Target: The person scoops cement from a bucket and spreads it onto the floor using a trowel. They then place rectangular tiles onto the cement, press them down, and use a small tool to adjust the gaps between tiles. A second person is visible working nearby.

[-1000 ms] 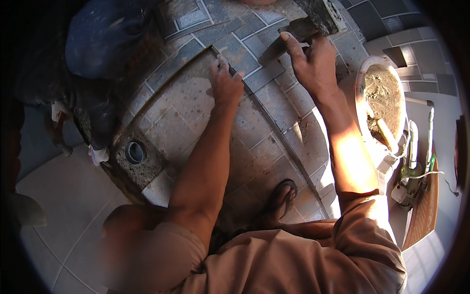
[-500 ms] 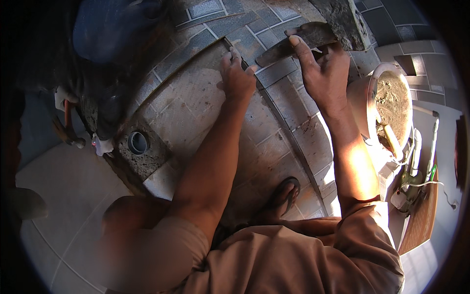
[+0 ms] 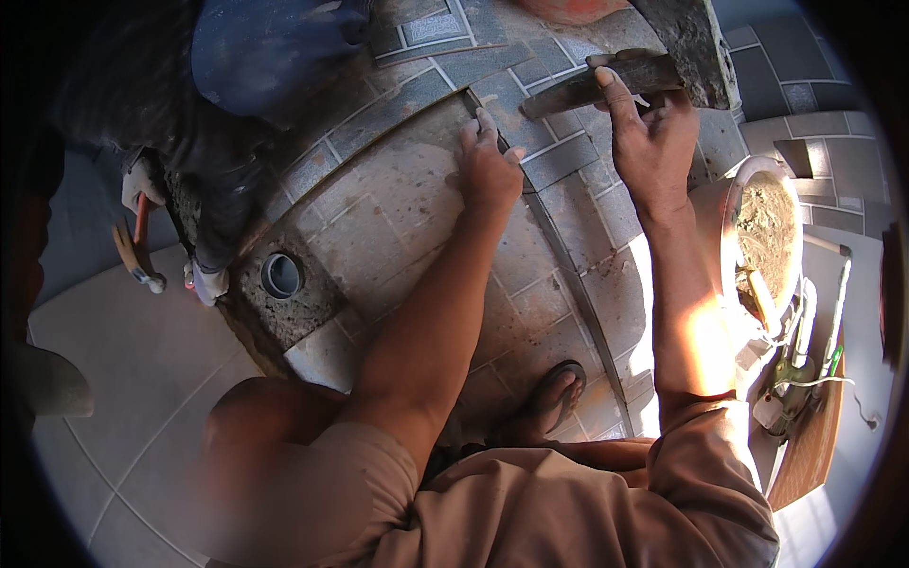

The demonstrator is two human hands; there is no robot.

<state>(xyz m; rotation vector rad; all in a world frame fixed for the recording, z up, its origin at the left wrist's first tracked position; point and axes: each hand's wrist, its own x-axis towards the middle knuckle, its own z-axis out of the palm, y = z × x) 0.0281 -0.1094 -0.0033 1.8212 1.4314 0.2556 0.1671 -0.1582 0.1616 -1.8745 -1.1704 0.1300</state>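
Observation:
My right hand (image 3: 655, 147) grips a dark, narrow, flat strip (image 3: 566, 94) by its right part, with the thumb over its near edge. Mortar-like dirt covers the strip, and its exact kind is unclear. The strip is above the grey patterned floor tiles (image 3: 554, 163). To its left, my left hand (image 3: 490, 168) rests its fingertips by the far corner of a sunken tiled area (image 3: 379, 232), next to the dark gap along its edge. Those fingers are stretched out, the thumb stands apart, and no object shows in them.
At left, a co-worker's gloved hand (image 3: 140, 186) holds a hammer (image 3: 138, 260). A round grey pipe opening (image 3: 282, 275) sits in rough mortar. On the right stand a bucket (image 3: 731, 213) of sandy mix with a handle (image 3: 761, 300) sticking out, and a corded tool (image 3: 778, 402). My sandalled foot (image 3: 559, 390) is below.
The whole view has shifted, so the floor appears farther right. The strip in my right hand has tilted and looks narrower. My left hand stays by the same corner.

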